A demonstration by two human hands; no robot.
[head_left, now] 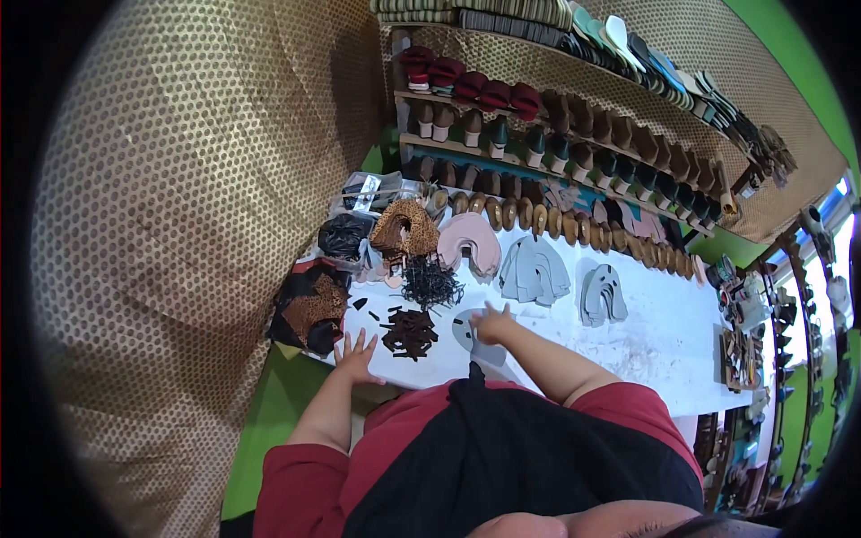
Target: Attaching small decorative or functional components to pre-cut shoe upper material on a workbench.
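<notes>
Reader: Where does the grey piece (465,342) lie?

Legend: On the table (668,345), at the right hand (491,324), its grip indeterminable; the left hand (356,359), fingers spread apart, lies farther off, beyond dark strips (410,335).

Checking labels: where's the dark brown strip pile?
Head view, left of centre: the dark brown strip pile lies on the white table between the left hand and right hand.

Patt. gold curtain (197,197) L, shelf rack (401,65) behind wht table (668,336), grn wall (821,103) & window (796,345) R.
</notes>
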